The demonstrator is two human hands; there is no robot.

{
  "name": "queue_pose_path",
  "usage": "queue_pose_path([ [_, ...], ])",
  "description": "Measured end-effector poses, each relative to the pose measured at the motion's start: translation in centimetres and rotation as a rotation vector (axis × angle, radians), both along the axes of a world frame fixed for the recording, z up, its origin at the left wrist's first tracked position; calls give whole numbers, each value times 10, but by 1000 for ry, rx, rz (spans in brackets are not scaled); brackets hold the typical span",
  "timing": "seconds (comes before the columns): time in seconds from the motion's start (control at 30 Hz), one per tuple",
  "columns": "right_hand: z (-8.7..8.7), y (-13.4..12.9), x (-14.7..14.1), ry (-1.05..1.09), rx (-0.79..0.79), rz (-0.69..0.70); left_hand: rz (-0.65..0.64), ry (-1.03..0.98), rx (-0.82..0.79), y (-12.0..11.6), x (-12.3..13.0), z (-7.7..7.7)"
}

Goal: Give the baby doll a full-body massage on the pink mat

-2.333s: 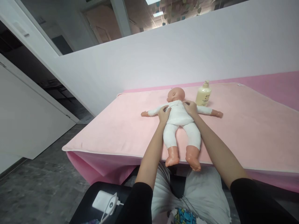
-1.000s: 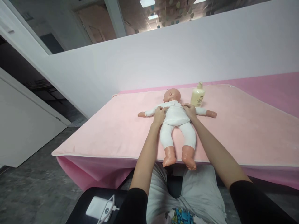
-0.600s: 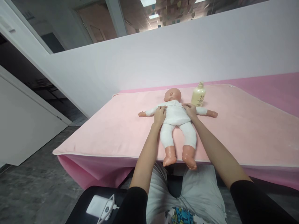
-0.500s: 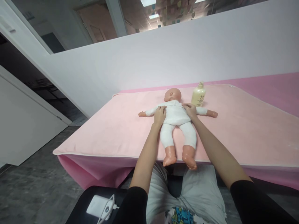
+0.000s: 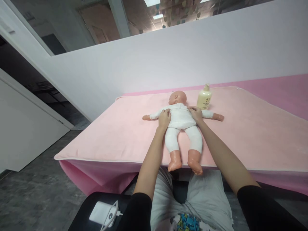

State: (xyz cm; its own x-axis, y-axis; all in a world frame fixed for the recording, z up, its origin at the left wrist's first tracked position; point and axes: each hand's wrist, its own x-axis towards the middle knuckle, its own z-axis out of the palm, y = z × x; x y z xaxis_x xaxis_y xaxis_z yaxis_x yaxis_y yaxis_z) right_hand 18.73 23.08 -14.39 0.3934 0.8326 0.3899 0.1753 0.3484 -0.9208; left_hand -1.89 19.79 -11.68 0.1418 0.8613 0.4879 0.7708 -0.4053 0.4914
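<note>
A baby doll (image 5: 181, 120) with a white cloth body lies stretched out, its bald head turned to the left and its arms spread wide. My left hand (image 5: 165, 118) rests against the left side of its torso, fingers curled on the white cloth below the armpit. On the opposite side, my right hand (image 5: 195, 114) grips the torso near the shoulder, fingertips bent onto the cloth. Both thumbs are mostly hidden. Just beyond my right hand stands a pale yellow pump bottle (image 5: 204, 98).
A light pink blanket (image 5: 108, 134) covers the table, over a darker pink cloth (image 5: 284, 93). Behind it rises a white partition (image 5: 168, 61). At lower left, a white power bank (image 5: 102, 213) with a cable lies on a black seat (image 5: 84, 205). The doll's feet reach the table's front edge.
</note>
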Motion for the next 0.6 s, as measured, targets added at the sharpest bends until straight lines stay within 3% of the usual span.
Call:
queue_pose_path([
  [0.27,-4,4,1,2,7,5,-19,178,-3,-7,-3,5],
  [0.6,-3,2,0,-14,10,2,16,106,-1,-2,-1,1],
])
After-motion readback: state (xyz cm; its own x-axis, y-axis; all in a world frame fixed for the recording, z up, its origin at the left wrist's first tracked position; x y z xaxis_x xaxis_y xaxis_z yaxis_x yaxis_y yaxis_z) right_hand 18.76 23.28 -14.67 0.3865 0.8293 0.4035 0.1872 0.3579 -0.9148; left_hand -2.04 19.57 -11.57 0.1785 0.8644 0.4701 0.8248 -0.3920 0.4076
